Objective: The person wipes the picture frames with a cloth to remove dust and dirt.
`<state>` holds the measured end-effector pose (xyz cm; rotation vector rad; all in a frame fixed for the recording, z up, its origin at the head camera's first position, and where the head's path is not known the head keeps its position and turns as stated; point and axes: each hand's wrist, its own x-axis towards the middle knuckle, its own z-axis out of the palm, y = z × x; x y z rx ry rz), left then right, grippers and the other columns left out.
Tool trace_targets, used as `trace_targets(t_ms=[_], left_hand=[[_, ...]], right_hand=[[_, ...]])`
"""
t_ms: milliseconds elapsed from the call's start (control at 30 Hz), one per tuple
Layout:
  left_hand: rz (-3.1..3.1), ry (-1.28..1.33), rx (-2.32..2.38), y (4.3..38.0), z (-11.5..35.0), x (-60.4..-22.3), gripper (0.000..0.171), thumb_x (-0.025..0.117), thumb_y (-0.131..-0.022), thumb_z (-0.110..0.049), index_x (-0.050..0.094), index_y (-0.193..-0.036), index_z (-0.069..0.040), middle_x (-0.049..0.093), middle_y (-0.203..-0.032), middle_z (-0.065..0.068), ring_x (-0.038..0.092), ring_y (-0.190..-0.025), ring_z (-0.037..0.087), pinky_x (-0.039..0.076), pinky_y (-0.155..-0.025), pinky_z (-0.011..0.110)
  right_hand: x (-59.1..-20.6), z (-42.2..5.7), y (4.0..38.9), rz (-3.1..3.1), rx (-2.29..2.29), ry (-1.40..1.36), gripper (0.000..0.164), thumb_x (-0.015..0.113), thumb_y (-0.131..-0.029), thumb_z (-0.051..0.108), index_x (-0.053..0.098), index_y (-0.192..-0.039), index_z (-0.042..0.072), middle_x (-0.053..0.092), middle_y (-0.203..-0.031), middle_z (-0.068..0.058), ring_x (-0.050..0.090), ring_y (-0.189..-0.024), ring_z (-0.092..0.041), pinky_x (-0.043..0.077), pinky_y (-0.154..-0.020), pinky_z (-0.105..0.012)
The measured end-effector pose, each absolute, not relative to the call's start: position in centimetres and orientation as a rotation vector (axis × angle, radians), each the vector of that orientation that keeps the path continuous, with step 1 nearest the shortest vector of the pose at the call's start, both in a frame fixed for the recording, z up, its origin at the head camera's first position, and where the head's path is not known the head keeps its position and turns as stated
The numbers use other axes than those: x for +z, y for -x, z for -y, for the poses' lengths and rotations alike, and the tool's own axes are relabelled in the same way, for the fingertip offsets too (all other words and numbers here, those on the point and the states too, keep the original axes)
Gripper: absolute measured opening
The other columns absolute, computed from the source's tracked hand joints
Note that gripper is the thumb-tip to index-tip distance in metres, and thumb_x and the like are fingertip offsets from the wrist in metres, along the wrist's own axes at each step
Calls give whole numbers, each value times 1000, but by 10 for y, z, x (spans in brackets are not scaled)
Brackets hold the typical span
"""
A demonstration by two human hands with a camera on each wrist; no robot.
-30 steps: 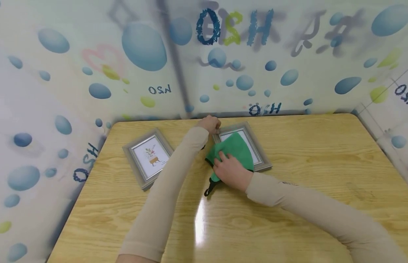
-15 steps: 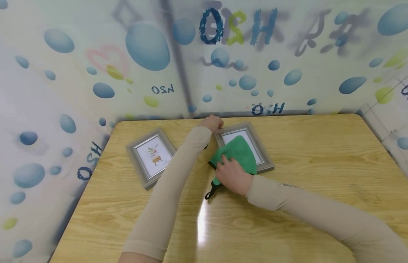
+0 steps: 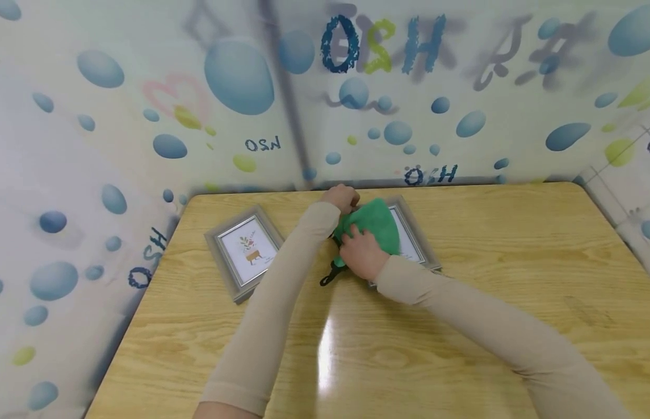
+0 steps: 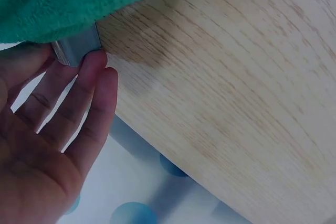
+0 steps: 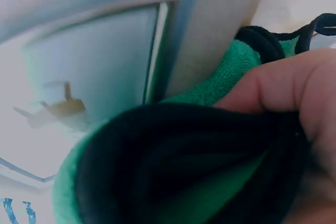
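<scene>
Near the back of the table, my left hand [image 3: 341,198] pinches the far left corner of a grey picture frame [image 3: 421,235]; in the left wrist view thumb and fingertips meet at that corner. My right hand [image 3: 362,253] holds a green cloth [image 3: 383,226] with black edging over the frame's upper left part, covering much of its picture. The right wrist view shows the thumb [image 5: 268,85] gripping the bunched cloth, with the frame's glass [image 5: 94,72] close beside it. A black hanging loop [image 3: 332,274] sticks out from the cloth toward the front left.
A second grey picture frame [image 3: 229,265] with a potted-plant picture lies to the left, partly behind my left sleeve [image 3: 283,302]. The wooden table [image 3: 487,244] meets a wall [image 3: 314,128] printed with blue drops along its back edge.
My right hand and the cloth first slid slightly toward the front, then moved up to the frame's far left corner. My left hand stays at that corner.
</scene>
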<state>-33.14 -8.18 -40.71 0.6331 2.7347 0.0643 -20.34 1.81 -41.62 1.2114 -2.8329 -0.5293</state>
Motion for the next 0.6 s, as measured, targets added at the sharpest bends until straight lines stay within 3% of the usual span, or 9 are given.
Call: trace_targets(t_ms=[333,433,600], left_hand=[[-2706,-635,78,346,85,-417,14,65,-93,-20,65,-101,-9,63,-100,4,55,-87,19,46,-75,31],[-2705,-637,90,349,86,-419,14,66,-93,-20,65,-100,-9,63,-99,4,54,-85,18,46,-75,31],[-2702,-661,113,349,87,-420,12,67,-93,-20,65,-97,-9,63,-96,3,53,-82,17,45,-73,30]], right_hand=[[-421,-52,152,2649,-397,-1400,37,73,-87,20,66,-118,2,59,-124,-12,53,-117,-36,52,-87,-37],[-418,-60,147,2713,-283,-1486,40,73,-85,13,63,-122,0,58,-127,-14,51,-119,-39,51,-89,-39],[-410,-68,165,2964,199,-1586,50,65,-81,-7,54,-130,-7,48,-138,-23,43,-127,-42,39,-103,-45]])
